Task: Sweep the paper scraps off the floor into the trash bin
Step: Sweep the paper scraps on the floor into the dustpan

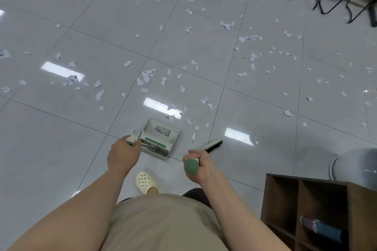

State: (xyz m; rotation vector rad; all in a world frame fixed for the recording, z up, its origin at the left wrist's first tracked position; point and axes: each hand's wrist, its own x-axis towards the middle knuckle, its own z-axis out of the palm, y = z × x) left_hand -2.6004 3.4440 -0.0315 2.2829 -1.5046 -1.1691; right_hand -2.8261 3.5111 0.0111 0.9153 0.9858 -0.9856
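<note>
Standing over the mess, tools in both hands, sweeping not yet begun.

My left hand (122, 154) has its fingers wrapped round the cream handle of the cream-and-green plastic dustpan (161, 138), whose mouth faces away from me toward the nearest litter, so scraps can be pushed straight in. My right hand (199, 166) is clenched round the green-capped grip of the broom (211, 146), its dark bristles just beside the pan on the right, ready to draw debris across. The white torn paper scraps (146, 78) lie scattered over the glossy grey tiled floor (61, 128), thickest ahead of the pan, thinner to the right. A pale round shape at right edge may be the bin; cannot tell. Pan looks empty.
</note>
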